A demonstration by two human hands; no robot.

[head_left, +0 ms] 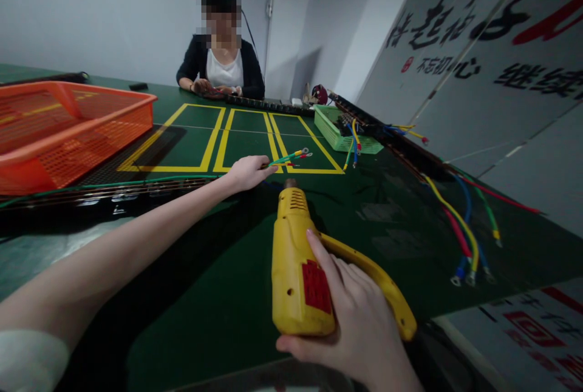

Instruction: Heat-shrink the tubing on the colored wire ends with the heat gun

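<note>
My right hand (353,319) grips a yellow heat gun (298,258) with a red switch panel, its nozzle pointing away from me over the green table (218,295). My left hand (248,172) reaches forward, fingers closed on a small bundle of coloured wires (289,158) with ring terminals at their tips. The wire ends stick out to the right of my fingers, just beyond the gun's nozzle. The wires lie over yellow taped rectangles (218,143) on the table.
An orange mesh basket (68,131) stands at the left. A green basket (339,131) with wires sits at the back right. More coloured cables (464,228) trail along the right side. A person in a dark cardigan (221,70) sits at the far end, hands on a black strip.
</note>
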